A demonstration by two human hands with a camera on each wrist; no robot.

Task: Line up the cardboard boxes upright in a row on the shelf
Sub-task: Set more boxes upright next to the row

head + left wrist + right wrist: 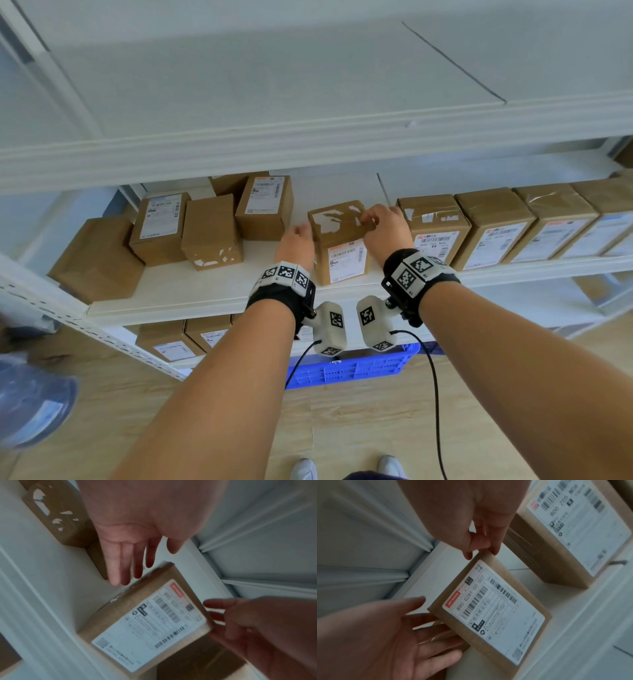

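Observation:
A cardboard box (339,240) with a white label stands upright near the front of the middle shelf (205,291). My right hand (371,214) pinches its top right corner, seen close in the right wrist view (479,553). My left hand (298,233) lies with straight fingers (436,632) along the box's left side. In the left wrist view the same box (149,626) shows its label below my left hand (132,566). To the right, several boxes (493,233) stand upright in a row, the nearest (435,229) just beside my right hand.
Several loose boxes (210,233) stand unevenly at the shelf's left, one (99,260) at the far left edge. The upper shelf (308,150) overhangs closely. More boxes (171,339) sit on the lower shelf, and a blue crate (352,370) stands on the floor.

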